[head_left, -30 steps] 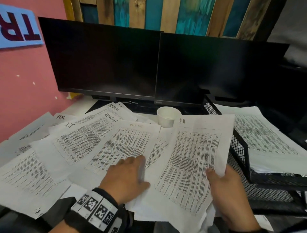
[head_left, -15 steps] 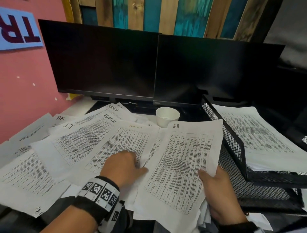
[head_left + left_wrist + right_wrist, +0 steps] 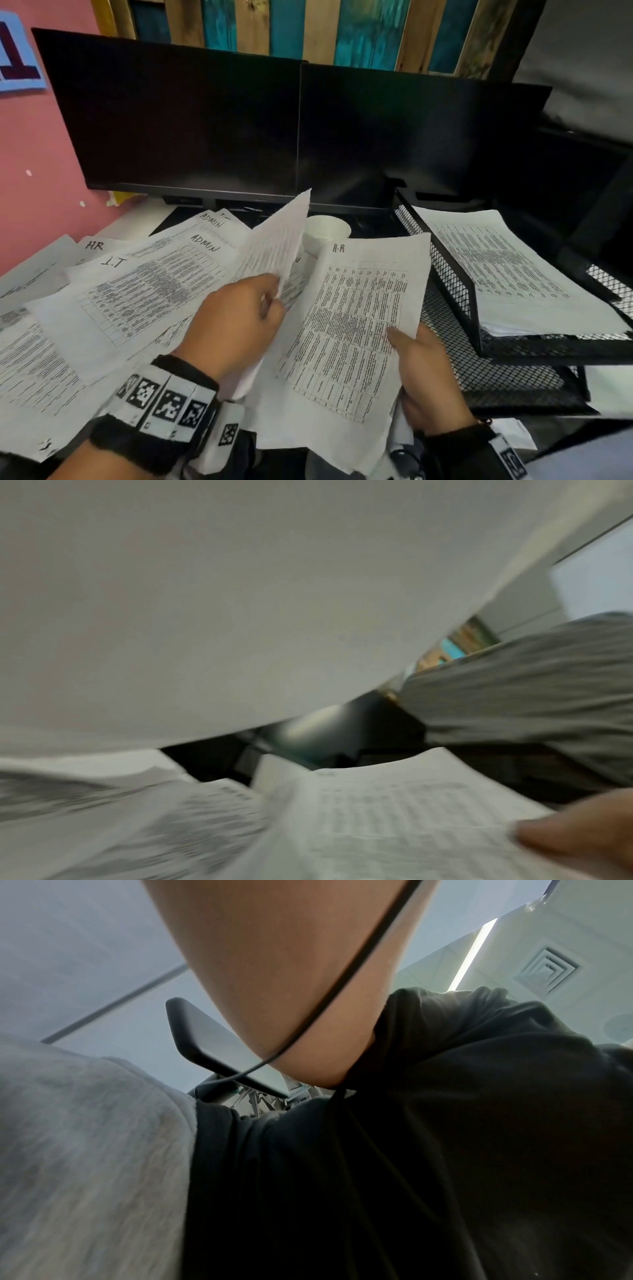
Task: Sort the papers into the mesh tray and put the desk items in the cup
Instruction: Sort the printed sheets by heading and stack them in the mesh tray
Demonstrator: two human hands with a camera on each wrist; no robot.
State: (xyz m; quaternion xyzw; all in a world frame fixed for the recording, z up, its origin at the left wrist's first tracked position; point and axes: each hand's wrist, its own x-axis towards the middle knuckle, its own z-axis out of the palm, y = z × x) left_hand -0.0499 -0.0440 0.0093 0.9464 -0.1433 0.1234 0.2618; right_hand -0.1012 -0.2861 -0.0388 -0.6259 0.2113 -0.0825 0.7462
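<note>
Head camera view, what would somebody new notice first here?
Printed papers spread across the desk at left below two dark monitors. The left hand pinches a lifted sheet at centre; the right hand holds the sheet marked A-R beside the black mesh tray.

- Head view dim, edges bowed; monitors [image 3: 298, 130] near black with faint glare;
- left wrist view motion-blurred;
- right wrist view soft, ceiling strip light [image 3: 474, 953] bright.

Matt printed paper sheets [image 3: 352, 325], black metal mesh tray [image 3: 452, 291], painted rough wood planks [image 3: 359, 31]
</note>
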